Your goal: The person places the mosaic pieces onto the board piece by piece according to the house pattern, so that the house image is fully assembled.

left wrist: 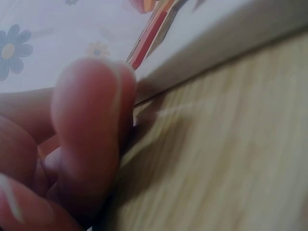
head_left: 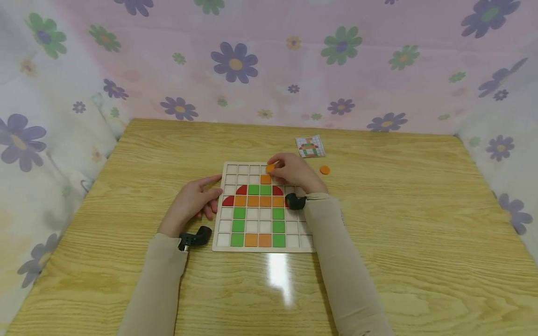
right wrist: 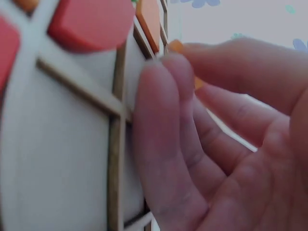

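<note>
A wooden grid board (head_left: pixel 263 250) lies on the table, holding red, green and orange tiles. My right hand (head_left: pixel 294 170) is over its top edge and pinches an orange round piece (head_left: pixel 270 168) between thumb and fingers. Just below that piece an orange square tile (head_left: pixel 265 179) sits in its cell. In the right wrist view, the fingertips (right wrist: pixel 156 91) are close over the grid, and the orange piece (right wrist: pixel 198 83) is mostly hidden by the fingers. My left hand (head_left: pixel 191 201) rests at the board's left edge, thumb and index finger touching it; the thumb (left wrist: pixel 86 115) is near in the left wrist view.
A small printed card (head_left: pixel 310 146) with a coloured grid picture lies behind the board, to the right. One more orange round piece (head_left: pixel 325 170) lies on the wooden table (head_left: pixel 412 210) near it. A flowered cloth (head_left: pixel 269 98) hangs behind the table.
</note>
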`<state>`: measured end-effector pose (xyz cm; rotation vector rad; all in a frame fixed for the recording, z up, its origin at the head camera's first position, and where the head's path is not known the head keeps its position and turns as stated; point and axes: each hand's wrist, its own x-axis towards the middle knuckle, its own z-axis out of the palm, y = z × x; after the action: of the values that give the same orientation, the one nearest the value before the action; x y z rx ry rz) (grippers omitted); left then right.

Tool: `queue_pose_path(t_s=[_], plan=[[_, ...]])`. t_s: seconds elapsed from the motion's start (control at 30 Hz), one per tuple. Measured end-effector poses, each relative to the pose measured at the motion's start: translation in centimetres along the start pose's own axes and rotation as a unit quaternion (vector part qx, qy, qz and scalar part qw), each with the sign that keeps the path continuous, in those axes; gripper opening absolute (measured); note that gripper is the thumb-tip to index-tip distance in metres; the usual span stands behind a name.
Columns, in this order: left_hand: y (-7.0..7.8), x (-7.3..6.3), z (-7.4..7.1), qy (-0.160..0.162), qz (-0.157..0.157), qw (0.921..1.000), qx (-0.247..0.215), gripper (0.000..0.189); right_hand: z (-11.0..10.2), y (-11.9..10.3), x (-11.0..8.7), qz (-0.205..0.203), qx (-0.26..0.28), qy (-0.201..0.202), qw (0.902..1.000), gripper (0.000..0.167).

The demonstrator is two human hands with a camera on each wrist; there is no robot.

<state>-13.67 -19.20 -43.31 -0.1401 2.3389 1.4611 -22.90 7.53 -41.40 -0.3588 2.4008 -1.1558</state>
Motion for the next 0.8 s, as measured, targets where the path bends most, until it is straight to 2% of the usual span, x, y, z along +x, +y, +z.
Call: queue_pose_path(t_s=[0.1, 0.23, 0.8], plan=[[-0.06, 0.02, 0.06, -0.001, 0.001, 1.0000, 0.001, 0.048, 0.26, -0.25, 0.00, -0.001, -0.051, 0.018, 0.9985, 0.023], [-0.09, 0.07, 0.05, -0.002, 0.006, 1.0000, 0.001, 0.048, 0.48, -0.49, 0.00, -0.006, -0.090, 0.031, 0.9955, 0.024], [-0.07, 0.32, -0.05, 0.002, 0.003, 1.0000, 0.009, 0.048, 1.01, -0.90, 0.00, -0.029, -0.127, 0.034, 0.9908, 0.022]])
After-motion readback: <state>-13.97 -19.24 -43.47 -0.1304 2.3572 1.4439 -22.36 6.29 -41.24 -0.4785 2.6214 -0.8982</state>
